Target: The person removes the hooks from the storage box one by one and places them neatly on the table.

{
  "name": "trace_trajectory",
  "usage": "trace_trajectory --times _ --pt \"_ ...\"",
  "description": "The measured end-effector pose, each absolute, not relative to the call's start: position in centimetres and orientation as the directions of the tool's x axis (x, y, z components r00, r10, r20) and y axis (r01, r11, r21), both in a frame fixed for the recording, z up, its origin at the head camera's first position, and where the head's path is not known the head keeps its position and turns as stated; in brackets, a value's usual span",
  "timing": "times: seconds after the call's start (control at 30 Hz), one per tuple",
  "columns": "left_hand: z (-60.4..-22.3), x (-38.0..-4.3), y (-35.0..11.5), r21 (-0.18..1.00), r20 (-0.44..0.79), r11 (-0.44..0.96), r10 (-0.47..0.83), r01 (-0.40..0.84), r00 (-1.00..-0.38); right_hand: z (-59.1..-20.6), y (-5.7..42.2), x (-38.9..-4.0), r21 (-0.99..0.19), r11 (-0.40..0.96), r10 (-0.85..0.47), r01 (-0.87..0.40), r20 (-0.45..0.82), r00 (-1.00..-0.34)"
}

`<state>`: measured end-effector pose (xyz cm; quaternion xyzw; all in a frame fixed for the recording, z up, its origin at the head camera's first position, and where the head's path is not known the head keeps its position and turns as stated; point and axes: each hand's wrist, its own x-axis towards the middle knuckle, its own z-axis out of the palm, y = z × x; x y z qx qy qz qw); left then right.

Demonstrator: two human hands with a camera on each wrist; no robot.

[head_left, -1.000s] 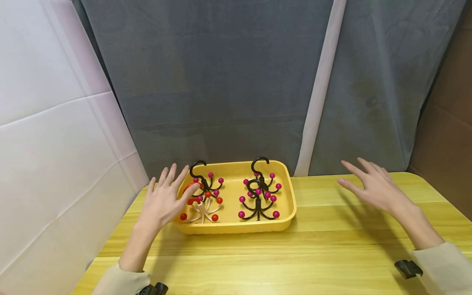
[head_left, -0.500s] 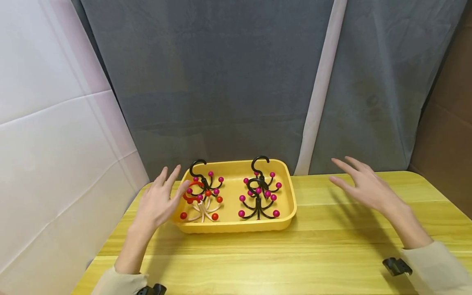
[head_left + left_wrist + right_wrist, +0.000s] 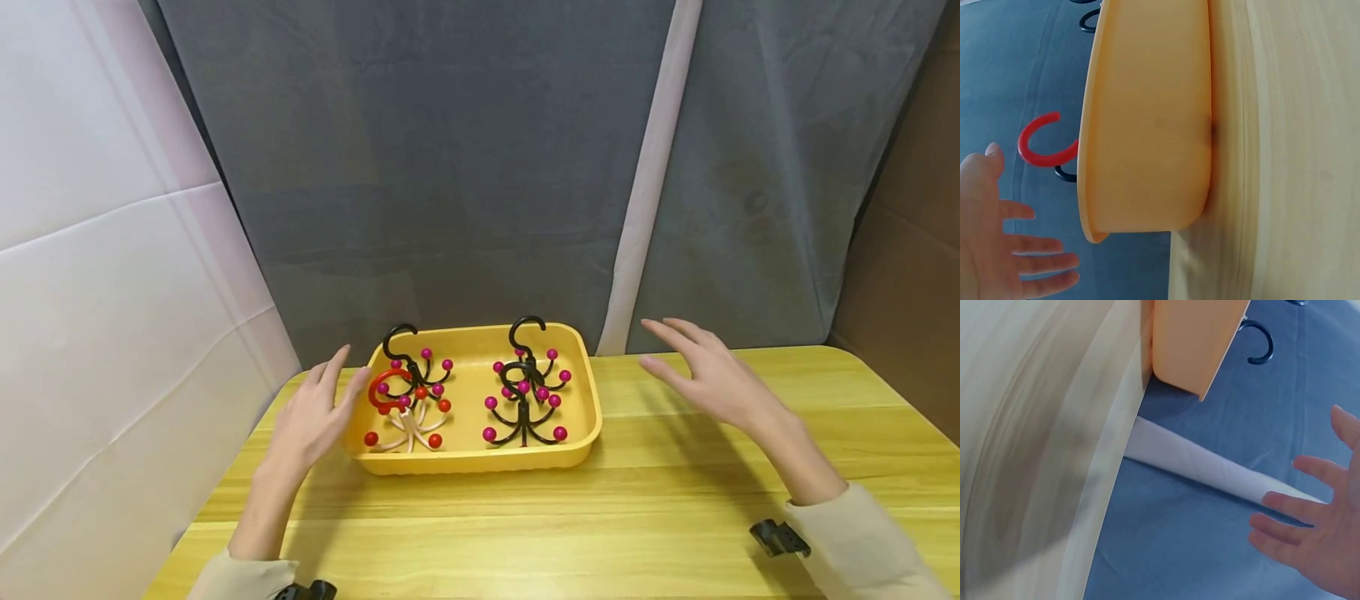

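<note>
A yellow tray (image 3: 480, 462) holds several octopus-shaped hook hangers with ball-tipped arms. One hanger (image 3: 410, 425) at its front left has a red hook, cream arms and red balls. Behind that stands a black hanger (image 3: 413, 372) with magenta balls. On the right side are two more black ones, a front hanger (image 3: 523, 412) and a back hanger (image 3: 531, 362). My left hand (image 3: 311, 417) hovers beside the tray's left end, fingers extended, thumb near the red hook (image 3: 1038, 159). My right hand (image 3: 712, 379) floats over the table right of the tray, fingers spread and holding nothing.
The tray stands on a wood-grain table (image 3: 480, 533) near its back edge. A grey curtain (image 3: 450, 167) with a pale strip (image 3: 648, 192) hangs behind. A white panel (image 3: 112, 292) borders the left side, a brown panel (image 3: 907, 250) the right.
My right hand has moved left toward the tray. My left hand has drawn slightly left and back, uncovering more of the red hook. The hangers and tray have stayed in place.
</note>
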<state>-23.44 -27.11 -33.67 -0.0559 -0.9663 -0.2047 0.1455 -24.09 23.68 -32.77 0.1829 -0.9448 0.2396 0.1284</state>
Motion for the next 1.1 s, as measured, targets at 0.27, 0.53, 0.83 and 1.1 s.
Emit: trace_trajectory --times 0.27,0.53,0.83,1.1 --pt "-34.3 -23.9 -27.6 0.412 0.273 0.898 0.040 0.154 -0.961 -32.7 22.0 -24.1 -0.424 0.788 -0.315 -0.447 0.345 -0.884" --pt "-35.1 -24.3 -27.9 0.454 0.247 0.877 0.043 0.155 -0.968 -33.3 20.0 -24.6 -0.431 0.756 -0.357 -0.493 0.361 -0.862" --pt "-36.1 -24.9 -28.0 0.491 0.239 0.854 0.057 0.171 -0.969 -33.5 17.6 -24.9 -0.463 0.720 -0.376 -0.517 0.367 -0.851" --pt "-36.9 -25.3 -28.2 0.521 0.231 0.835 0.065 0.179 -0.971 -33.7 15.3 -24.8 -0.479 0.662 -0.421 -0.576 0.398 -0.815"
